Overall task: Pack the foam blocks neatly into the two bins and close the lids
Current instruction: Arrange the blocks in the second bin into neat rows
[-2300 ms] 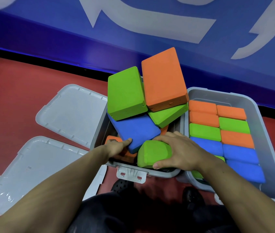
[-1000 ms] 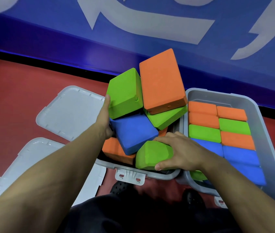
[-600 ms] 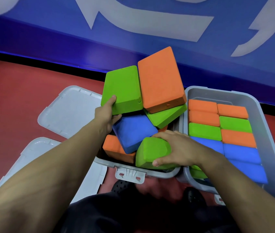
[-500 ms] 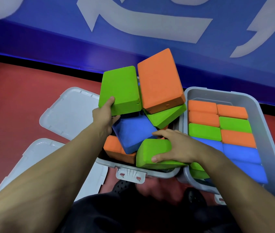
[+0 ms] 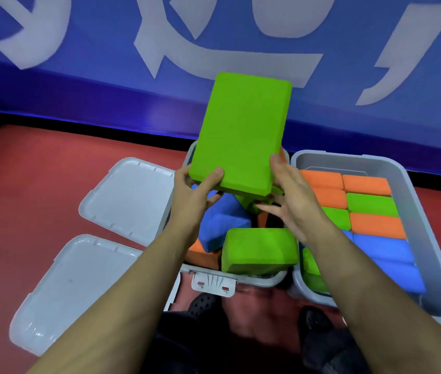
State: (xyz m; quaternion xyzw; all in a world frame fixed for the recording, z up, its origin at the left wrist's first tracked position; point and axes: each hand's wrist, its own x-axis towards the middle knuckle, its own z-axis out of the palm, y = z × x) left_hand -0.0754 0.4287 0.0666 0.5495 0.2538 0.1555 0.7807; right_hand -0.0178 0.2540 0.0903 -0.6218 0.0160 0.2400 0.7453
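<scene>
Red floor, blue wall. Mid-repacking: green block (image 5: 241, 136) gripped by left hand (image 5: 195, 190), steadied by right hand (image 5: 289, 195), above jumbled left bin (image 5: 254, 279). Next, probably: laid flat, squared.

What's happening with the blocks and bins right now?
A person is sorting foam blocks. Both hands hold one large green block raised above the left bin: the left hand grips its near corner, the right hand steadies its right edge. Under it, that bin holds a loose jumble of blocks. The right bin is packed in tidy rows. Both lids lie off to the left on the floor, so neither bin is closed.
</scene>
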